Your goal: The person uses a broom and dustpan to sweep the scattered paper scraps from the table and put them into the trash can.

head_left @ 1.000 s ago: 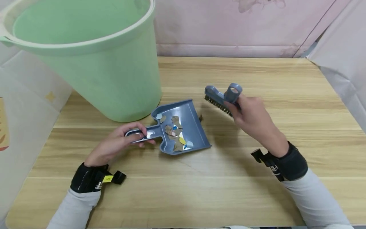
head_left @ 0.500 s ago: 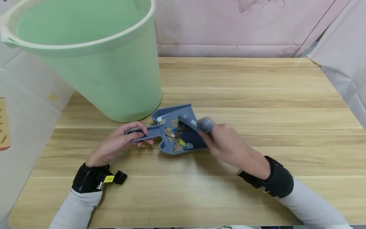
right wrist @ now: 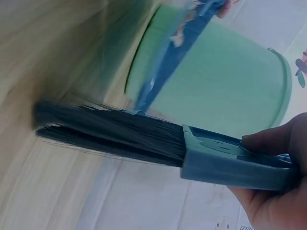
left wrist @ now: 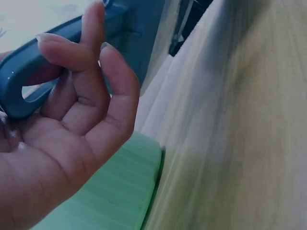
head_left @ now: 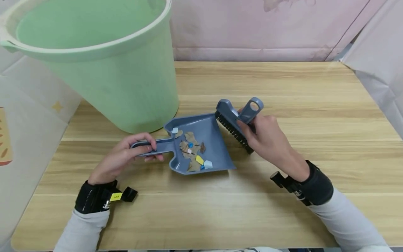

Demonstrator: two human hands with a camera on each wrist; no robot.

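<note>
Change: half a second ago the brush [head_left: 237, 124] lay over the dustpan's tray; it has pulled back to the tray's right lip.
Writing: a yellow tag on the left wrist strap, too small to read.
Dustpan [head_left: 201, 143]: blue-grey, between the hands, holding brown, yellow and blue paper scraps [head_left: 192, 150].
Left hand [head_left: 126, 157]: fingers curled round the dustpan handle.
Right hand [head_left: 267, 136]: grips the brush handle, dark bristles down.
Bucket [head_left: 104, 66]: pale green, just beyond the left hand.

Head view downward; 2 close wrist views

Light wooden table [head_left: 283, 87], pink wall [head_left: 239, 28] behind — pale sheeting [head_left: 377, 52] at right
</note>
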